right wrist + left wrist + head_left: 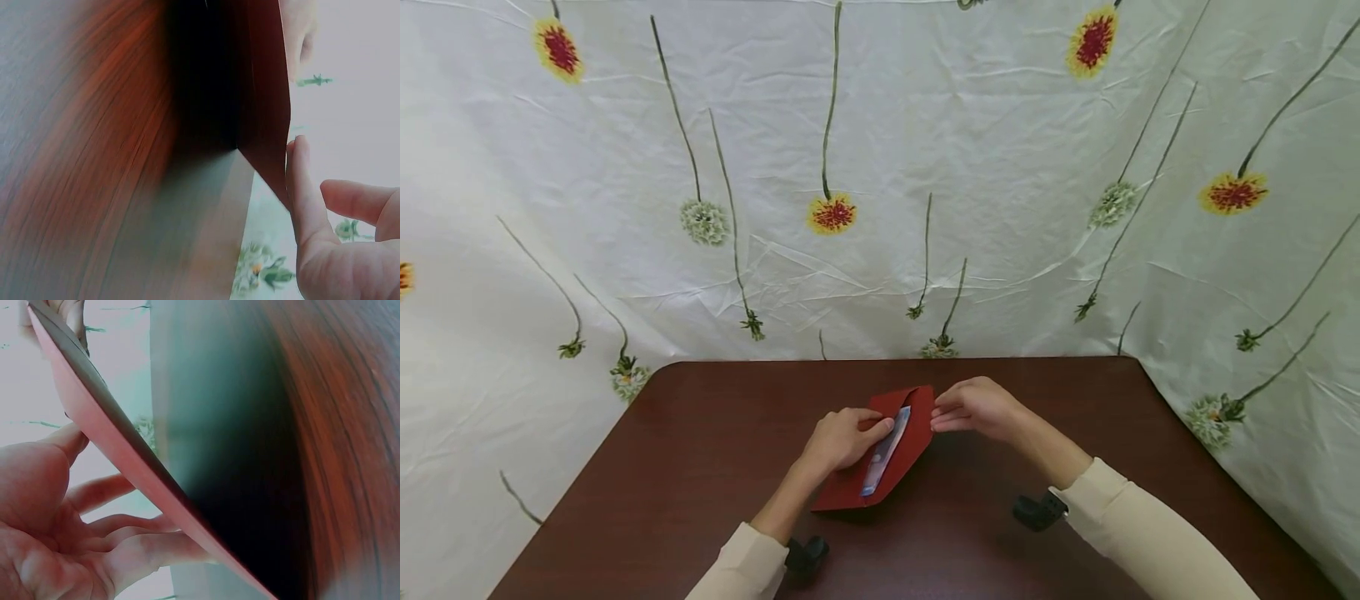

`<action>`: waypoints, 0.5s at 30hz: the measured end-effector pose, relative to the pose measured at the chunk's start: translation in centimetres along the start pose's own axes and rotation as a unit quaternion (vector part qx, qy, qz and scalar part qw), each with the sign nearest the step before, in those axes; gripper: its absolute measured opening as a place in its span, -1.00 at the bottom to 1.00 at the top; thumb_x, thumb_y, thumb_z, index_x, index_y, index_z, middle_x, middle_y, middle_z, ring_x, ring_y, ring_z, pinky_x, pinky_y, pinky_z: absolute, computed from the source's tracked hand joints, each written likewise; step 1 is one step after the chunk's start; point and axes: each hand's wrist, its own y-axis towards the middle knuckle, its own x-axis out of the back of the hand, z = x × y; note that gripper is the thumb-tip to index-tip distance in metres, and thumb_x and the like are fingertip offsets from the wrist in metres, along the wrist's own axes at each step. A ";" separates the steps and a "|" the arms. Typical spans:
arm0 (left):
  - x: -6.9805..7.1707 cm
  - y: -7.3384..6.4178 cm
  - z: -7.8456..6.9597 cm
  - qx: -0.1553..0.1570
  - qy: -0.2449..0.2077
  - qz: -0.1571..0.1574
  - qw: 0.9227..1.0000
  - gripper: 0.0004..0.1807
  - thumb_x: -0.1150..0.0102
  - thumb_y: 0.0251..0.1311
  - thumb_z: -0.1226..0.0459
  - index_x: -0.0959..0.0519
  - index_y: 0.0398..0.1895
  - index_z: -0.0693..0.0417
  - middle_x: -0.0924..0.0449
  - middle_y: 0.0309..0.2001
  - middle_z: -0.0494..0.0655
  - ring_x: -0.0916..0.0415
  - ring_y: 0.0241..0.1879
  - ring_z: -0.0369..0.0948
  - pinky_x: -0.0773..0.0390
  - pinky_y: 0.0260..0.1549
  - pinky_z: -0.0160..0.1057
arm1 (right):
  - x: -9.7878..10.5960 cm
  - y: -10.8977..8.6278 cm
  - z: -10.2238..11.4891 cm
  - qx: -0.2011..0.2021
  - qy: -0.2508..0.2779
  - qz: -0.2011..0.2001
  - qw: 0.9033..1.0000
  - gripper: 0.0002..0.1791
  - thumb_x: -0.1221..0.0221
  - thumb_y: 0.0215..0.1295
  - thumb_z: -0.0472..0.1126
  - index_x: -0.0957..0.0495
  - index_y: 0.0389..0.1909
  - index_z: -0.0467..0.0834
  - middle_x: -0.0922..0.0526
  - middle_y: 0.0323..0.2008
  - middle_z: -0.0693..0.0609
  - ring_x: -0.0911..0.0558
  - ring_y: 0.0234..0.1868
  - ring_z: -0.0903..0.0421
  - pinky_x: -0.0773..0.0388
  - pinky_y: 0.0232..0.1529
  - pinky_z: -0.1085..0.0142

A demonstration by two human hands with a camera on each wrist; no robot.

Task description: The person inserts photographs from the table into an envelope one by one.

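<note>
A red paper envelope (912, 450) is tilted up from the table, its long flap side toward the right. Inside its opening lies a bluish-violet banknote (886, 454), partly covered by the red paper. My left hand (841, 440) grips the envelope from the left, the thumb over the banknote's edge. In the left wrist view its fingers (156, 549) reach to the envelope's surface. At the envelope's upper right edge is my right hand (981, 408), fingers extended. One straight finger (304, 187) lies along the red flap (269, 112) in the right wrist view.
The dark brown wooden table (715, 442) lies under both hands. Behind and beside it hangs a white cloth (880, 275) printed with flowers. Black wrist-worn devices (1037, 511) sit below the cream sleeves (1150, 521).
</note>
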 end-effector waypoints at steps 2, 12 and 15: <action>0.0 0.1 -0.2 0.003 -0.003 0.001 1.000 -0.49 -0.15 0.36 -0.15 -0.69 0.18 -0.09 -0.66 0.18 0.05 -0.61 0.11 0.05 -0.61 0.02 0.08 | 0.6 -0.2 -0.2 -0.001 -0.002 -0.005 1.000 -0.57 0.01 0.46 -0.43 -0.32 0.19 -0.70 -0.69 -0.23 -0.27 -0.77 -0.28 0.02 -0.71 -0.04 0.12; -0.4 0.7 -0.9 0.016 -0.010 0.002 1.000 -0.51 -0.15 0.35 -0.14 -0.69 0.16 -0.09 -0.65 0.19 0.04 -0.59 0.16 0.07 -0.59 0.05 0.11 | 2.9 -1.2 -1.5 -0.005 -0.006 -0.020 1.000 -0.61 0.01 0.47 -0.43 -0.36 0.15 -0.68 -0.66 -0.17 -0.35 -0.78 -0.24 0.01 -0.72 -0.06 0.14; -0.6 1.0 -1.3 0.016 -0.008 0.000 1.000 -0.50 -0.15 0.35 -0.14 -0.69 0.16 -0.07 -0.65 0.19 0.05 -0.59 0.16 0.08 -0.58 0.06 0.11 | 3.3 -1.4 -1.8 -0.008 -0.010 -0.022 1.000 -0.59 0.02 0.47 -0.43 -0.32 0.17 -0.69 -0.66 -0.19 -0.31 -0.77 -0.24 0.01 -0.71 -0.05 0.14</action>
